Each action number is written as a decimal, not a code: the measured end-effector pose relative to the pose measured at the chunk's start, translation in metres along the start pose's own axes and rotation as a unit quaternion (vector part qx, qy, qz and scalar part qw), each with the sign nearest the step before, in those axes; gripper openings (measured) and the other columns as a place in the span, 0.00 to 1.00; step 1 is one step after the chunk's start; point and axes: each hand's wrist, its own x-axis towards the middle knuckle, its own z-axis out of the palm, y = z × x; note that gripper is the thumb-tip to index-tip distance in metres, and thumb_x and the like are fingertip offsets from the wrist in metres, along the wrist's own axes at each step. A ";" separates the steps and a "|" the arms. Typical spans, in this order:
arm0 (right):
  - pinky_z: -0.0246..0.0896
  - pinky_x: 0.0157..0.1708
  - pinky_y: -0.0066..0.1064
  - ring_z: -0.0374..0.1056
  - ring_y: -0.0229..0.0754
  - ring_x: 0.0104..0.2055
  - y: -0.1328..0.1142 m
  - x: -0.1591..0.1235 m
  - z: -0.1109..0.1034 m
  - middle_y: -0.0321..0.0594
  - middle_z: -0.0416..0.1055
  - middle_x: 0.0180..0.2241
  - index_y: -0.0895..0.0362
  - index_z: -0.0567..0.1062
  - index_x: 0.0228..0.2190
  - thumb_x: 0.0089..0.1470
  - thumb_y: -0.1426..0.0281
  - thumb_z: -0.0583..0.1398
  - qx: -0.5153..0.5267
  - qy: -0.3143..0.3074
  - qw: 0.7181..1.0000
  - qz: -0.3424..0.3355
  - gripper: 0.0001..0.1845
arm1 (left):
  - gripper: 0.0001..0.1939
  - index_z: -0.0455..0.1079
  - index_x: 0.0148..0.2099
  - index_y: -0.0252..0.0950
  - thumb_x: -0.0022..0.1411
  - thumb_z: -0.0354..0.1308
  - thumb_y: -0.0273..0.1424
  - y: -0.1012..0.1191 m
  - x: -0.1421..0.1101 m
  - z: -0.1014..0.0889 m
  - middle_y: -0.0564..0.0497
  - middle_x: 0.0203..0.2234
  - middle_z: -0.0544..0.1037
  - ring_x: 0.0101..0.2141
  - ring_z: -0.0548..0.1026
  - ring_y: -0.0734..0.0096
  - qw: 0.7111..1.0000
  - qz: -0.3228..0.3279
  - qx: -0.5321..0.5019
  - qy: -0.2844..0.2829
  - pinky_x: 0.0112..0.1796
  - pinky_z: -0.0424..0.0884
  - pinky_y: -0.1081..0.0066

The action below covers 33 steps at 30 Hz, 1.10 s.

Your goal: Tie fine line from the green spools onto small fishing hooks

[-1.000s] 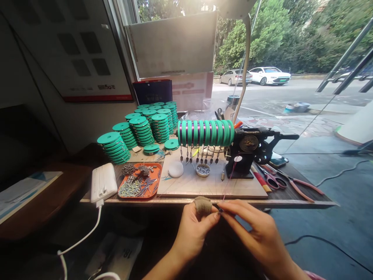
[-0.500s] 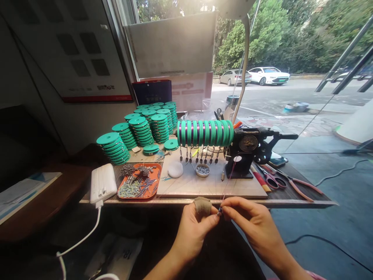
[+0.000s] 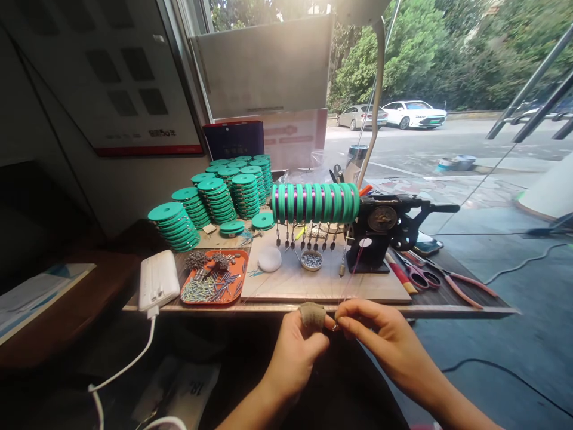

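My left hand (image 3: pixel 299 353), with a tan cloth wrap (image 3: pixel 312 314) round its index finger, is closed in front of the table edge; what its fingers hold is too small to make out. Touching its fingertip, my right hand (image 3: pixel 380 333) pinches a thin purple line (image 3: pixel 350 280), near a tiny shiny metal piece. Upward, this line passes by a white disc (image 3: pixel 365 243) on the black hand-cranked winder (image 3: pixel 380 239). A row of green spools (image 3: pixel 316 203) wound with purple line sits on the winder's shaft, small dark clips hanging beneath.
An orange tray (image 3: pixel 239 283) of small metal parts, a round white lid (image 3: pixel 269 260) and a small bowl of pellets (image 3: pixel 312 260) lie ahead. Stacked green spools (image 3: pixel 166 212) and a white power bank (image 3: pixel 158 280) stand left. Scissors (image 3: pixel 423 279) and pliers (image 3: pixel 468 286) lie right.
My left thumb has drawn back from the tip of the index finger. The right fingers have shifted slightly left, still pinched at the line. The spools and winder look unchanged.
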 end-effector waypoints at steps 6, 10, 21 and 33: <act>0.60 0.31 0.27 0.66 0.39 0.29 -0.004 0.000 -0.001 0.36 0.72 0.26 0.56 0.75 0.27 0.52 0.66 0.56 -0.054 -0.001 0.998 -0.023 0.09 | 0.08 0.69 0.27 0.32 0.39 0.54 0.20 -0.002 0.000 -0.001 0.57 0.20 0.67 0.21 0.59 0.81 1.000 -0.006 -0.013 0.002 0.25 0.56 0.79; 0.60 0.31 0.26 0.67 0.39 0.29 -0.004 -0.001 -0.001 0.36 0.72 0.26 0.56 0.74 0.27 0.52 0.66 0.56 -0.063 0.009 0.998 -0.024 0.10 | 0.07 0.69 0.26 0.32 0.40 0.53 0.20 -0.003 0.001 -0.001 0.57 0.18 0.65 0.21 0.58 0.81 1.000 -0.004 -0.009 -0.011 0.24 0.56 0.80; 0.60 0.31 0.25 0.67 0.37 0.29 -0.007 0.000 0.000 0.35 0.73 0.26 0.55 0.74 0.27 0.53 0.68 0.56 -0.082 -0.001 0.996 -0.039 0.08 | 0.09 0.68 0.28 0.32 0.39 0.53 0.20 -0.003 0.002 -0.003 0.58 0.18 0.64 0.20 0.56 0.82 1.000 -0.008 -0.006 0.001 0.23 0.54 0.80; 0.61 0.30 0.27 0.68 0.39 0.29 -0.007 0.000 0.002 0.37 0.73 0.27 0.55 0.74 0.28 0.52 0.70 0.56 -0.112 -0.011 0.991 -0.067 0.07 | 0.09 0.68 0.28 0.30 0.45 0.64 0.30 -0.006 0.003 -0.005 0.57 0.18 0.62 0.19 0.54 0.83 0.995 -0.024 -0.085 -0.051 0.21 0.48 0.79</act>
